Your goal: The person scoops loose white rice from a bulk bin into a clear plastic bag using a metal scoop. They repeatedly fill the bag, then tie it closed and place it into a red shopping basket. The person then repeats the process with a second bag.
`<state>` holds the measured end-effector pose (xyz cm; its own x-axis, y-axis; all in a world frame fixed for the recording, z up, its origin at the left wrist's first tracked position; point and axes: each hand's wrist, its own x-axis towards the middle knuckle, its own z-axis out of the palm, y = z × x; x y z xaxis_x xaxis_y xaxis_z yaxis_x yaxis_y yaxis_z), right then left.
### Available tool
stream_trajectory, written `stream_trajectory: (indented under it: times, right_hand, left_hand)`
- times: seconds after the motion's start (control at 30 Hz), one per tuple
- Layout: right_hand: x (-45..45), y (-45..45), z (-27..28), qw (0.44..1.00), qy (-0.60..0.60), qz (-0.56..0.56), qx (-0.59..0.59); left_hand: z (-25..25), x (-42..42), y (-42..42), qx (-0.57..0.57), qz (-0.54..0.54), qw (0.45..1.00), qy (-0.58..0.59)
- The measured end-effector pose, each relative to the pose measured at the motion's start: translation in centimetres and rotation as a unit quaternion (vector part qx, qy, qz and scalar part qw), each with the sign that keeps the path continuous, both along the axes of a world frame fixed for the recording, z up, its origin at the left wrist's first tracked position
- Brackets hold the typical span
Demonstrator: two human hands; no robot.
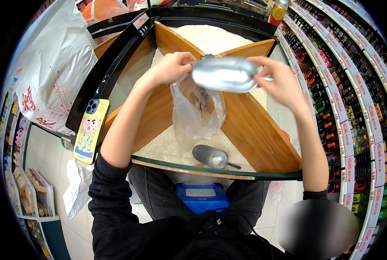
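Observation:
My left hand [175, 67] grips the rim of a clear plastic bag [196, 113], which hangs over the front compartment of a wooden-divided bin. In my right hand [273, 78] is the handle of a shiny metal scoop [224, 74], held level beside the bag's mouth and slightly blurred. I cannot tell whether the scoop holds anything. Below the bag, a second metal scoop [210, 156] lies on the pale rice-like grains [162, 141] of the front compartment. The bag's upper edge is partly hidden by my left hand and the raised scoop.
Wooden dividers [255, 130] cross in the bin, with a white heap [213, 37] behind them. A phone in a yellow case [91, 131] rests on the left rim. Bottle shelves [346, 123] stand right, a large white sack [55, 65] left. A blue container [201, 196] sits between my legs.

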<state>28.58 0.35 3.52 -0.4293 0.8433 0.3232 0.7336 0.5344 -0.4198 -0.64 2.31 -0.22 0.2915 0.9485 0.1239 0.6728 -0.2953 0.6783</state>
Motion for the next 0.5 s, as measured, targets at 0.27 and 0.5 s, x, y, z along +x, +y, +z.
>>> stream_trajectory:
  times: [0.27, 0.5]
  right_hand:
    - [5.8, 5.2, -6.4, 0.946, -0.238, -0.204, 0.076]
    - [6.8, 8.8, -15.3, 0.88, -0.444, -0.163, -0.048]
  left_hand:
    - [0.5, 0.3, -0.4, -0.03, 0.007, 0.999, 0.035]
    - [0.0, 0.7, -0.3, -0.029, -0.005, 0.998, 0.05]
